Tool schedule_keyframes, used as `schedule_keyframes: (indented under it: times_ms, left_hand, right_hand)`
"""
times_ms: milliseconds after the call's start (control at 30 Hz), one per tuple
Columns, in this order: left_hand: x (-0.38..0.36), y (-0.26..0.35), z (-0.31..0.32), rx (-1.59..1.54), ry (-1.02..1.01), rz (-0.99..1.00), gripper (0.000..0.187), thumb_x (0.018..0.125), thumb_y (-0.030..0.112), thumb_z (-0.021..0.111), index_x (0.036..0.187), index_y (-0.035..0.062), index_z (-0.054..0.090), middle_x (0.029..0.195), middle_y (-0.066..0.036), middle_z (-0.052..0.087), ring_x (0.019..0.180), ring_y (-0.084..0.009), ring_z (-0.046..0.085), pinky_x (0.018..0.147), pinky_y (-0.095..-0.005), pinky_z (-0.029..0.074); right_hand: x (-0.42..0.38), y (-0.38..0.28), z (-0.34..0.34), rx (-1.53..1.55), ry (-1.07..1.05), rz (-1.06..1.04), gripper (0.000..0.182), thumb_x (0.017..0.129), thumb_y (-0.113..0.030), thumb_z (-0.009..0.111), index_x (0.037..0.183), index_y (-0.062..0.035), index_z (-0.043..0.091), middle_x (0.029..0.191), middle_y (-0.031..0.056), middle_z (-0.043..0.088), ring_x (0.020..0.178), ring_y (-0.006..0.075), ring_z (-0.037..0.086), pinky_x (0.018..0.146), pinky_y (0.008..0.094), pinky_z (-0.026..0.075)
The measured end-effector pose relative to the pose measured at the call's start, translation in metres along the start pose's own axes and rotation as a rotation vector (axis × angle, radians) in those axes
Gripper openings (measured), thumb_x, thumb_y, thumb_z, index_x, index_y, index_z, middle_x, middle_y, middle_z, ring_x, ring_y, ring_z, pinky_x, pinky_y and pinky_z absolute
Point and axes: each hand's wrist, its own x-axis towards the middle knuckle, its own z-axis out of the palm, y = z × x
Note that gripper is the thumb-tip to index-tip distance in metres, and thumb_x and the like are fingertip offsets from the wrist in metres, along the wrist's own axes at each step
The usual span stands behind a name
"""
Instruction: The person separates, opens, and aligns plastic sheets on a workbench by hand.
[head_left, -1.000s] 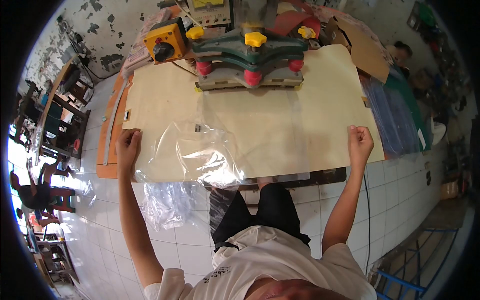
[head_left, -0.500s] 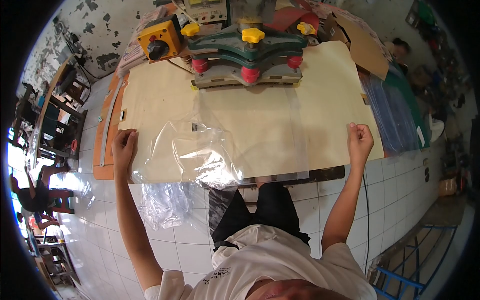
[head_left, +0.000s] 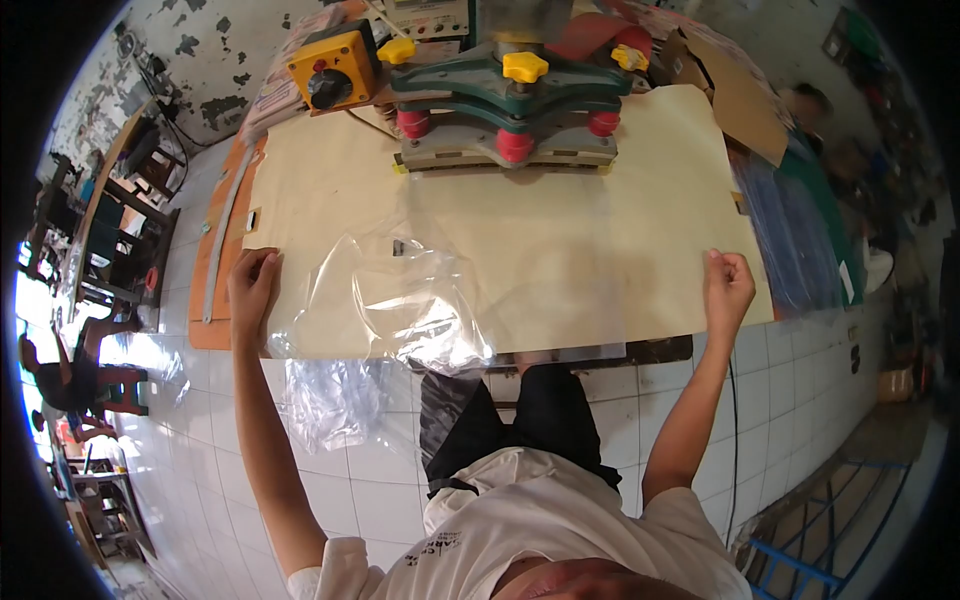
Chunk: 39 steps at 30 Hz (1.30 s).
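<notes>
My left hand [head_left: 252,288] rests closed at the left side of the cream sheet covering the table [head_left: 310,180], fingers curled with nothing visible in them. Near the sheet's right edge, my right hand [head_left: 729,288] is loosely closed too, also with nothing showing in it. Between them lies a crumpled clear plastic sheet [head_left: 415,300], part of it hanging over the front edge. It runs back towards a green and grey press head [head_left: 510,120] with yellow knobs and red rollers. Neither hand touches the plastic; the left hand is closer to it.
A yellow control box [head_left: 333,68] with a black knob stands at the back left. On the right are brown cardboard [head_left: 735,105] and a stack of clear bluish plastic sheets [head_left: 795,235]. A metal ruler [head_left: 225,240] lies at the left edge. Another person [head_left: 70,370] sits far left.
The view has shifted slightly, so the press and table appear a little further right. Both hands stay closed in nearly the same places, and the plastic lies as before.
</notes>
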Motion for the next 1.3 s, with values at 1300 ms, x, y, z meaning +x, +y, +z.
schedule_keyframes:
  times_ms: [1300]
  left_hand:
    - [0.000, 0.011, -0.002, 0.052, 0.007, 0.002, 0.019, 0.090, 0.014, 0.065, 0.097, -0.0032, 0.070, 0.083, -0.006, 0.060, 0.073, -0.0118, 0.056, 0.068, -0.0258, 0.046]
  right_hand:
    - [-0.011, -0.011, 0.006, -0.516, 0.027, -0.314, 0.025, 0.086, -0.019, 0.069, 0.101, -0.0011, 0.060, 0.103, 0.0163, 0.061, 0.098, 0.0369, 0.061, 0.085, 0.0444, 0.049]
